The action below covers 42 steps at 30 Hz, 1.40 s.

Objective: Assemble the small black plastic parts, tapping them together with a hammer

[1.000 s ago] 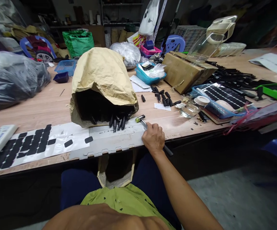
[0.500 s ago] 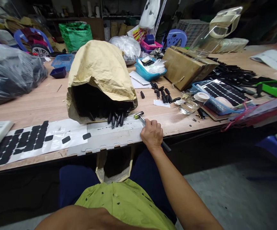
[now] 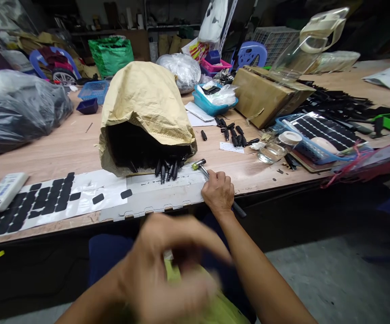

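right hand (image 3: 218, 192) grip closed on small hammer (image 3: 198, 165); left hand (image 3: 168, 265) blurred, can't tell grip. risk imo: loose swing clips black parts (image 3: 168, 170) spilling from paper sack (image 3: 144, 101).

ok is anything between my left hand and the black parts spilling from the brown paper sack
Nothing upright. The blurred left hand, nearer the camera, faces the black parts across only a flat white strip at the table edge. The right hand, gripping a small yellow-headed hammer, sits to the side.
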{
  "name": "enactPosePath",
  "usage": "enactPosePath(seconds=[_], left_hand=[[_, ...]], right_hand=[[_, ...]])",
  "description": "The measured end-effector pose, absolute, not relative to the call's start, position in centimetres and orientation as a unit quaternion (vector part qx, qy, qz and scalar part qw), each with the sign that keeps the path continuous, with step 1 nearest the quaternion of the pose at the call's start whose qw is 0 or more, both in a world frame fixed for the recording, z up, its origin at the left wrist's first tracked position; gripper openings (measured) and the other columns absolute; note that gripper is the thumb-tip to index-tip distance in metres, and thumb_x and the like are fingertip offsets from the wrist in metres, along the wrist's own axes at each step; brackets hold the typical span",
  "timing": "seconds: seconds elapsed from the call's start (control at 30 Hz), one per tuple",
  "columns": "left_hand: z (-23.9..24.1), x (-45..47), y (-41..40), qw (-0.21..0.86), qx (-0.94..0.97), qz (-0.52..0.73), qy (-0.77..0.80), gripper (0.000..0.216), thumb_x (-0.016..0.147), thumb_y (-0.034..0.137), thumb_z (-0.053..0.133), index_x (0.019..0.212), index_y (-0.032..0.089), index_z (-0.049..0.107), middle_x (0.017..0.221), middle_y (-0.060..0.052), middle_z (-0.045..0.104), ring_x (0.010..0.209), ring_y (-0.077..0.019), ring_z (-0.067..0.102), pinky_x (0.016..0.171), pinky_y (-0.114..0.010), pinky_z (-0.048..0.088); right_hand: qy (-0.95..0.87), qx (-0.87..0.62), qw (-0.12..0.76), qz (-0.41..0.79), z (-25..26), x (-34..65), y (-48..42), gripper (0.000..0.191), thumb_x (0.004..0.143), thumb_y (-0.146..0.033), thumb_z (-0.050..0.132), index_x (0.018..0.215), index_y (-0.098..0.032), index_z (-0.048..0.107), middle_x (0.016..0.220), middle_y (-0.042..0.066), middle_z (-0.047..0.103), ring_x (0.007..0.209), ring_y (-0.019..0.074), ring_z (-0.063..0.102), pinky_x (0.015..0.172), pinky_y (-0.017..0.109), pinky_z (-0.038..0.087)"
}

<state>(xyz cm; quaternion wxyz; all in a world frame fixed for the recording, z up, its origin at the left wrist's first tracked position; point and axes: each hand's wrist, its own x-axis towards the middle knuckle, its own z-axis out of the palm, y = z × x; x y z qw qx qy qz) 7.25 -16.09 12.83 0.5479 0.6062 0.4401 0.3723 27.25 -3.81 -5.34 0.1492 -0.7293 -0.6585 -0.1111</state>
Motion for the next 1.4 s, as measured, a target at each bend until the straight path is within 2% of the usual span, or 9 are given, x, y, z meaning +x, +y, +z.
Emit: enactPosePath(seconds=[0.17, 0.27, 0.5, 0.67, 0.77, 0.87, 1.07, 1.2, 1.4], left_hand=[[5.1, 3.4, -6.0, 0.198, 0.495, 0.406, 0.742, 0.022, 0.078, 0.038, 0.061, 0.083, 0.018, 0.070, 0.070, -0.003, 0.066, 0.067, -0.0172, 0.059, 0.064, -0.028, 0.046], [1.9, 0.4, -2.2, 0.128, 0.441, 0.312, 0.832, 0.024, 0.079, 0.042, 0.060, 0.080, 0.019, 0.069, 0.076, -0.006, 0.070, 0.078, -0.0238, 0.064, 0.071, -0.033, 0.048], [-0.1, -1.0, 0.1, 0.134, 0.402, 0.212, 0.881, 0.036, 0.078, 0.052, 0.060, 0.090, 0.019, 0.070, 0.093, -0.016, 0.073, 0.094, -0.0356, 0.066, 0.074, -0.042, 0.050], [0.5, 0.0, -2.6, 0.064, 0.485, 0.320, 0.811, 0.027, 0.082, 0.043, 0.061, 0.098, 0.022, 0.069, 0.099, -0.007, 0.072, 0.090, -0.0250, 0.066, 0.077, -0.033, 0.049], [0.3, 1.5, -5.1, 0.136, 0.620, 0.310, 0.708, 0.023, 0.082, 0.039, 0.064, 0.099, 0.025, 0.069, 0.093, 0.000, 0.072, 0.075, -0.0172, 0.064, 0.069, -0.027, 0.046], [-0.6, 3.2, -6.7, 0.218, 0.698, 0.243, 0.637, 0.015, 0.080, 0.034, 0.068, 0.093, 0.028, 0.071, 0.088, 0.002, 0.070, 0.078, -0.0163, 0.063, 0.068, -0.025, 0.044], [-2.3, 4.8, -6.8, 0.180, 0.718, 0.236, 0.630, 0.017, 0.081, 0.031, 0.068, 0.097, 0.026, 0.071, 0.091, 0.000, 0.066, 0.084, -0.0166, 0.062, 0.073, -0.027, 0.044], [-2.7, 4.4, -6.6, 0.193, 0.715, 0.256, 0.621, 0.018, 0.081, 0.033, 0.068, 0.097, 0.026, 0.073, 0.089, 0.000, 0.064, 0.081, -0.0153, 0.062, 0.072, -0.026, 0.043], [-3.2, 4.3, -6.3, 0.227, 0.694, 0.260, 0.631, 0.019, 0.079, 0.035, 0.072, 0.096, 0.029, 0.076, 0.086, 0.003, 0.065, 0.075, -0.0127, 0.061, 0.069, -0.025, 0.043]], right_hand=[[-0.657, -0.730, 0.148, -0.118, -5.3, 27.2, -3.8, 0.035, 0.088, -0.020, 0.045, 0.121, -0.018, 0.057, 0.100, 0.011, 0.054, 0.090, 0.0249, 0.044, 0.070, 0.034, 0.030], [-0.658, -0.729, 0.146, -0.119, -5.3, 27.2, -3.7, 0.036, 0.087, -0.020, 0.047, 0.121, -0.018, 0.057, 0.099, 0.011, 0.054, 0.089, 0.0248, 0.045, 0.070, 0.034, 0.031], [-0.661, -0.725, 0.149, -0.126, -5.4, 27.3, -3.7, 0.035, 0.086, -0.019, 0.048, 0.120, -0.019, 0.058, 0.097, 0.009, 0.054, 0.088, 0.0242, 0.045, 0.068, 0.033, 0.031], [-0.659, -0.725, 0.157, -0.126, -5.4, 27.3, -3.7, 0.035, 0.087, -0.018, 0.048, 0.120, -0.019, 0.059, 0.097, 0.009, 0.054, 0.087, 0.0235, 0.045, 0.069, 0.032, 0.030], [-0.658, -0.726, 0.161, -0.121, -5.4, 27.3, -3.7, 0.034, 0.087, -0.018, 0.048, 0.119, -0.019, 0.059, 0.097, 0.009, 0.055, 0.087, 0.0228, 0.046, 0.069, 0.032, 0.029], [-0.656, -0.726, 0.172, -0.114, -5.4, 27.2, -3.8, 0.031, 0.090, -0.025, 0.049, 0.118, -0.021, 0.060, 0.097, 0.008, 0.055, 0.087, 0.0223, 0.047, 0.070, 0.031, 0.030], [-0.647, -0.734, 0.208, -0.011, -4.9, 28.1, -3.1, 0.032, 0.091, -0.029, 0.052, 0.121, -0.022, 0.062, 0.100, 0.007, 0.060, 0.090, 0.0205, 0.052, 0.072, 0.030, 0.035], [-0.630, -0.713, 0.297, 0.085, -4.4, 28.6, -3.5, 0.032, 0.093, -0.026, 0.047, 0.119, -0.021, 0.065, 0.102, 0.007, 0.064, 0.089, 0.0199, 0.059, 0.073, 0.030, 0.043], [-0.674, -0.565, 0.442, 0.177, -3.7, 26.2, -8.2, 0.035, 0.097, -0.031, 0.042, 0.124, -0.019, 0.061, 0.117, 0.010, 0.066, 0.109, 0.0199, 0.061, 0.095, 0.034, 0.049]])
